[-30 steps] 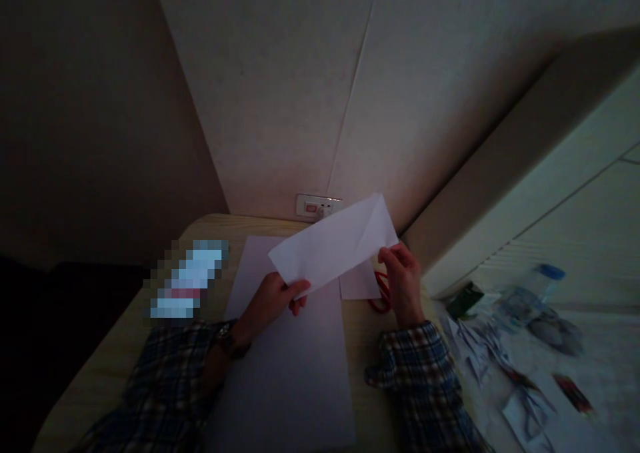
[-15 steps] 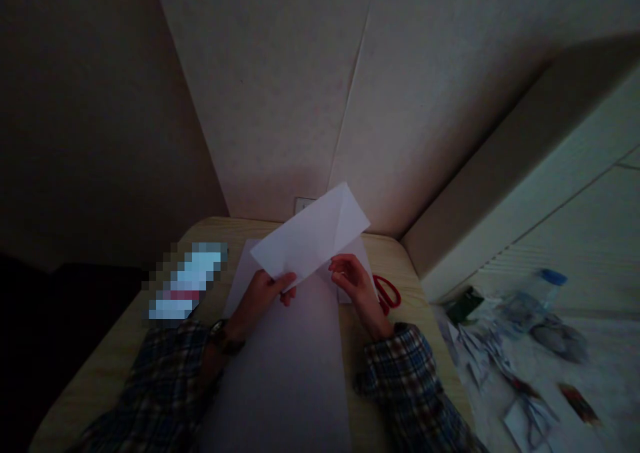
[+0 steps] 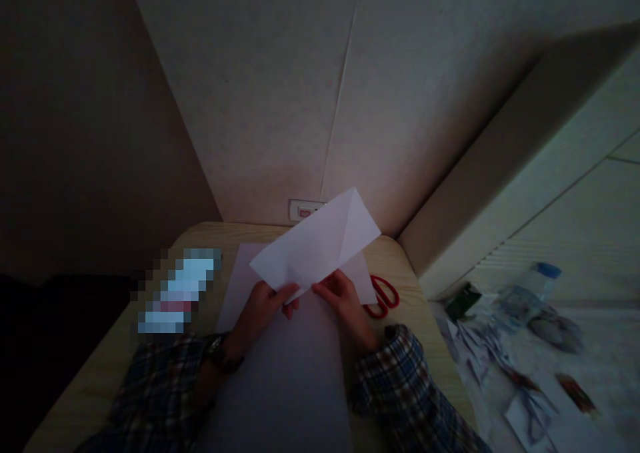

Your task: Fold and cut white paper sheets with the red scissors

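Note:
A strip of white paper with a diagonal crease near its right end is held up slantwise over the table. My left hand is closed on its lower left edge, thumb on top. My right hand pinches the lower edge near the middle, thumb and fingertips together. Beneath both hands a larger white sheet lies flat on the table. Red-handled scissors rest just right of my right hand, their blades hidden under paper.
A pixelated, lit phone-like object lies on the left of the wooden table. A wall socket sits behind the table. To the right, lower down, are a clear bottle with a blue cap and paper scraps.
My right hand has moved left and now pinches the strip's lower edge. It was apart from the paper before. The view has shifted slightly.

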Available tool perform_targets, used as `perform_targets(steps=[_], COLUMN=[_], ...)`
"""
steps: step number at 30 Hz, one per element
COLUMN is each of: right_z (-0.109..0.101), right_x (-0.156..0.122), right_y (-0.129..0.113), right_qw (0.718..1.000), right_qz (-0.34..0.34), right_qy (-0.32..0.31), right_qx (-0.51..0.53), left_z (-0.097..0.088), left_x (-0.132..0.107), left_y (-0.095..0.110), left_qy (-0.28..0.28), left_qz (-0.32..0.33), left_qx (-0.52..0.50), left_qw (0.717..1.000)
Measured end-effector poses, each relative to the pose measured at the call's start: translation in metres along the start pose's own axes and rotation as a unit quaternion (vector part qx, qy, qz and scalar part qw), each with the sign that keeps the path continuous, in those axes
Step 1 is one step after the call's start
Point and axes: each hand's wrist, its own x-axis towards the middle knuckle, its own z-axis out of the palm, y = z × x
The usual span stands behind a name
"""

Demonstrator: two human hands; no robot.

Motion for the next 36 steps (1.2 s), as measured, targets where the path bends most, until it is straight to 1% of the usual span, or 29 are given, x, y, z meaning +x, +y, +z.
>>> perform_targets(steps=[2, 5, 9, 12, 14, 15, 17, 18, 19, 20, 22, 24, 28, 29, 30, 32, 36], right_z=[-0.002, -0.006, -0.013, -0.023, -0.035, -0.043, -0.059, -0.067, -0.073, -0.076, -0.077, -0.068, -0.042, -0.036, -0.032, -0.028, -0.031], right_x=[0.000, -0.001, -0.002, 0.000, 0.002, 0.002, 0.004, 0.004, 0.005, 0.005, 0.006, 0.007, 0.007, 0.006, 0.005, 0.004, 0.003], right_y=[-0.002, -0.005, -0.012, -0.022, -0.031, -0.035, -0.043, -0.046, -0.048, -0.048, -0.046, -0.040, -0.027, -0.024, -0.022, -0.019, -0.018], right_qw=[1.000, 0.999, 0.996, 0.992, 0.989, 0.987, 0.971, 0.962, 0.955, 0.953, 0.959, 0.974, 0.997, 0.999, 0.999, 0.998, 0.996], right_qz=[0.007, 0.010, 0.002, -0.008, -0.039, -0.067, -0.128, -0.148, -0.159, -0.162, -0.150, -0.124, -0.057, -0.034, -0.015, 0.005, 0.001], right_qy=[0.015, 0.040, 0.074, 0.107, 0.126, 0.137, 0.198, 0.226, 0.246, 0.252, 0.236, 0.190, 0.052, 0.018, 0.000, -0.004, 0.027], right_qx=[0.002, 0.000, -0.045, -0.071, -0.062, -0.049, -0.044, -0.044, -0.041, -0.042, -0.035, -0.023, -0.024, -0.035, -0.048, -0.070, -0.085], left_z=[0.000, -0.001, -0.002, -0.002, -0.001, 0.000, 0.003, 0.003, 0.003, 0.003, 0.001, -0.001, -0.003, -0.002, -0.001, 0.000, -0.001], left_x=[0.001, 0.002, 0.002, 0.002, 0.001, 0.001, 0.000, 0.000, 0.000, 0.000, 0.001, 0.003, 0.005, 0.004, 0.003, 0.002, 0.002], left_y=[-0.002, -0.002, 0.001, 0.001, -0.002, -0.004, -0.009, -0.011, -0.012, -0.013, -0.012, -0.009, -0.003, -0.002, -0.001, 0.000, 0.001], left_qy=[-0.003, -0.022, -0.024, -0.022, -0.025, -0.028, -0.036, -0.043, -0.049, -0.054, -0.055, -0.046, -0.037, -0.040, -0.044, -0.050, -0.033], left_qz=[0.001, 0.002, 0.000, -0.002, -0.001, -0.001, -0.005, -0.008, -0.012, -0.014, -0.012, -0.011, -0.015, -0.016, -0.017, -0.020, -0.015], left_qx=[0.007, 0.010, 0.004, 0.012, 0.021, 0.026, 0.032, 0.033, 0.033, 0.033, 0.031, 0.025, 0.005, 0.004, 0.005, 0.011, 0.018], left_qw=[1.000, 1.000, 1.000, 1.000, 0.999, 0.999, 0.999, 0.999, 0.998, 0.998, 0.998, 0.999, 0.999, 0.999, 0.999, 0.998, 0.999])
